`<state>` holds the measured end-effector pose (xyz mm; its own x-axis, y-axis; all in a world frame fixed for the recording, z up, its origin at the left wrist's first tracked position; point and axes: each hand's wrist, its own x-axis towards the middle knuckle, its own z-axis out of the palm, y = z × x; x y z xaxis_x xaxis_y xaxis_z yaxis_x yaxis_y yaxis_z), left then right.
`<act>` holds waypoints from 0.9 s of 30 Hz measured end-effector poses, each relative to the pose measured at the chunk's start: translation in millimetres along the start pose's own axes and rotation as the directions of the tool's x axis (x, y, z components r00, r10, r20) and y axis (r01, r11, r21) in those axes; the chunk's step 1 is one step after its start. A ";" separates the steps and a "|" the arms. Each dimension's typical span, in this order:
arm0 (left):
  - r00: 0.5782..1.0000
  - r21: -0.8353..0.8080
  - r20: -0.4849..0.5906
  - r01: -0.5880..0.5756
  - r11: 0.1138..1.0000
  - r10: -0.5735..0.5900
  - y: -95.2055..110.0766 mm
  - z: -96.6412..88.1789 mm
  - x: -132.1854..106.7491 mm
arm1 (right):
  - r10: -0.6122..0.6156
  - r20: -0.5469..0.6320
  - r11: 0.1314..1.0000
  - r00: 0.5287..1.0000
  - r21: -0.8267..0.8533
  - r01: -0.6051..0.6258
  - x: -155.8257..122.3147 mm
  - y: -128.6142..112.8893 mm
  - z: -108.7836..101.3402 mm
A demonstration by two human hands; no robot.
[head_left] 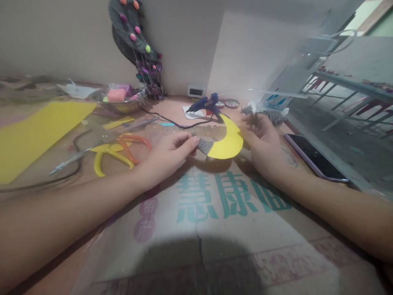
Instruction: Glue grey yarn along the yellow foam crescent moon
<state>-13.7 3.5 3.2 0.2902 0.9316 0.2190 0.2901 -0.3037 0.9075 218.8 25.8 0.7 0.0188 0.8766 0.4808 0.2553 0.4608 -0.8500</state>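
Note:
My left hand (172, 157) pinches the lower left end of a yellow crescent-moon cutout (231, 143). Grey yarn (204, 146) is wrapped round that end, next to my thumb. The rest of the crescent is bare yellow and curves up to the right. Just right of it, my right hand (265, 141) is closed, its fingers curled and somewhat blurred. A bundle of grey yarn (274, 118) shows behind and between those fingers, and seems to be in their grip. Whether the right fingers touch the crescent is hard to tell.
A blue glue gun (204, 103) lies behind the crescent, its cord running left. Orange-and-yellow-handled tools (113, 157) and a yellow sheet (39, 135) are left. A phone (316, 157) lies right. A bowl (123, 104) and a hanging grey moon ornament (130, 32) stand behind.

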 end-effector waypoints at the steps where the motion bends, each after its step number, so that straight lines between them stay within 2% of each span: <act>1: 0.999 0.048 -0.036 -0.015 0.999 0.017 0.6 -0.4 -0.2 | -0.088 -0.030 0.995 0.996 -0.055 0.086 -1.8 -1.5 -1.5; 3: 0.996 0.124 -0.074 -0.031 0.992 0.040 2.5 -1.2 -0.9 | -0.246 -0.003 0.950 0.969 -0.198 0.241 -7.9 -6.2 -4.0; 5: 0.997 0.166 -0.061 -0.041 0.985 0.052 5.0 -1.7 -1.6 | -0.347 0.178 0.861 0.921 -0.328 0.388 -15.4 -12.3 -5.2; 6: 0.998 0.180 -0.036 -0.049 0.982 0.056 6.1 -1.8 -2.0 | -0.368 0.312 0.806 0.876 -0.363 0.467 -18.8 -15.2 -5.3; 8: 0.997 0.198 0.029 -0.075 0.977 0.071 7.6 -1.8 -2.7 | -0.357 0.548 0.701 0.756 -0.377 0.605 -23.3 -19.3 -4.8; 10: 0.992 0.194 0.091 -0.103 0.975 0.087 7.5 -1.3 -3.4 | -0.333 0.659 0.635 0.674 -0.372 0.677 -24.7 -20.4 -4.0; 15: 0.973 0.065 0.230 -0.038 0.997 0.022 1.6 0.9 -3.1 | -0.295 0.705 0.590 0.645 -0.396 0.703 -21.6 -15.9 -3.5; 19: 0.965 -0.019 0.259 0.034 0.999 -0.028 -0.7 1.5 -0.7 | -0.243 0.757 0.562 0.607 -0.400 0.724 -20.7 -15.5 -3.0; 22: 0.970 -0.003 0.243 0.032 0.999 -0.031 0.4 0.9 0.3 | -0.323 0.750 0.568 0.578 -0.335 0.752 -21.6 -17.6 -2.5; 25: 0.979 0.070 0.202 -0.017 0.997 0.003 2.4 0.2 -0.4 | -0.426 0.718 0.611 0.550 -0.219 0.761 -22.5 -21.5 -3.3; 27: 0.981 0.109 0.192 -0.038 0.993 0.016 4.1 0.1 -1.6 | -0.427 0.710 0.640 0.560 -0.200 0.742 -22.6 -23.6 -4.6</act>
<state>-12.9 0.8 6.6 0.4650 0.8706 0.1607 0.3769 -0.3589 0.8539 216.8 -5.5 10.9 -0.7851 0.3926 0.4791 0.3709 0.9174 -0.1440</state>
